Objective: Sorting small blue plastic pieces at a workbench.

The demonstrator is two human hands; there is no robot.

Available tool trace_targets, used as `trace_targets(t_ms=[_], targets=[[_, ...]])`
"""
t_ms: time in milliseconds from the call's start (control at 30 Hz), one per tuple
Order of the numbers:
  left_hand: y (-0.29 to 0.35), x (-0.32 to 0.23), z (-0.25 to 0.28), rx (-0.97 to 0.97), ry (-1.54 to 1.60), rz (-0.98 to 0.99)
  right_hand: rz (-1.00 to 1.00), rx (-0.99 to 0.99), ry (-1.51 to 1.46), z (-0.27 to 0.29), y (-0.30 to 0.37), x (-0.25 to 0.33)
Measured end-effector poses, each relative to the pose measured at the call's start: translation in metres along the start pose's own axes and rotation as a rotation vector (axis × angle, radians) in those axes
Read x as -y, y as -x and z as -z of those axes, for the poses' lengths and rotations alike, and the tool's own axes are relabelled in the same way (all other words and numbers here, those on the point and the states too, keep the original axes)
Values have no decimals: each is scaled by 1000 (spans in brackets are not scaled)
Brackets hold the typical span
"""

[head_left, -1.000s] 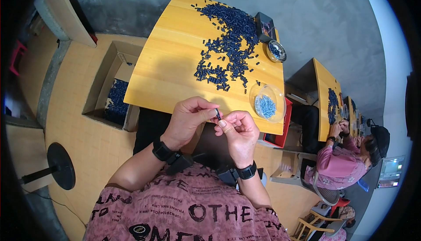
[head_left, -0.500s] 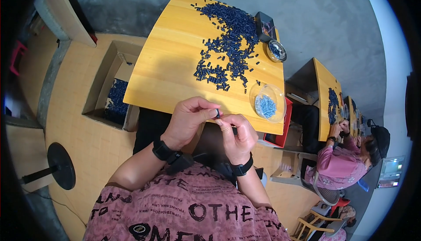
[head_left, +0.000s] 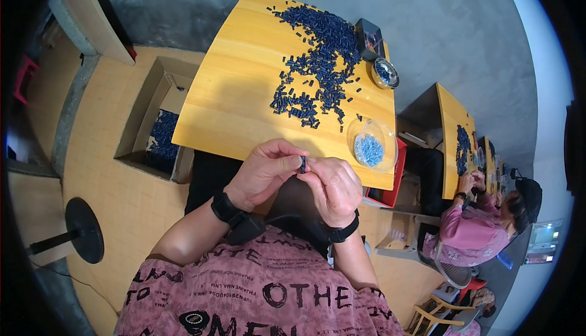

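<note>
Just off the table's near edge, my left hand pinches a small dark cylindrical piece between thumb and fingers. My right hand meets it from the right with its fingers closed at the piece. Whether those fingertips also hold something tiny is hidden. Many similar dark pieces lie heaped and scattered over the yellow wooden table. To the right of my hands, a clear round bowl contains small light-blue parts.
At the table's right edge stand a black box and a small bowl of pieces. A cardboard box with dark pieces is on the floor at left, near a black round stand base. Another person works at a table on the right.
My right hand has turned so its back faces up more, and its fingertips have closed in on the piece. The left hand keeps its pinch almost unmoved.
</note>
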State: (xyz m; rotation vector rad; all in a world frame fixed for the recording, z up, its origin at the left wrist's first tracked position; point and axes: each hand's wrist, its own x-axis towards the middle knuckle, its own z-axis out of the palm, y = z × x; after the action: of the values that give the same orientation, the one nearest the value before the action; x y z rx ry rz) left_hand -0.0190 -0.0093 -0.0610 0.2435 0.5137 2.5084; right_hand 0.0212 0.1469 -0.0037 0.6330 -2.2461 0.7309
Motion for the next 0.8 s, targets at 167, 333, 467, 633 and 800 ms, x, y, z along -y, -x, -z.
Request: trace_targets(t_ms=[167,333,467,633,800], targets=[[-5,4,-6,17,-11,-1,5,8,31,4,1,-2],[-7,8,-6,-1,-72,-91,10,-70,120,1,-1,8],[-5,8,-11,-39,-121,-114,-9,-99,198,1,2,15],[-4,6,-17,-28,-222,-165,-110,-130,153,-7,9,19],[-4,7,-12,-36,-244,-150,-307,-143,-35,-12,13,26]])
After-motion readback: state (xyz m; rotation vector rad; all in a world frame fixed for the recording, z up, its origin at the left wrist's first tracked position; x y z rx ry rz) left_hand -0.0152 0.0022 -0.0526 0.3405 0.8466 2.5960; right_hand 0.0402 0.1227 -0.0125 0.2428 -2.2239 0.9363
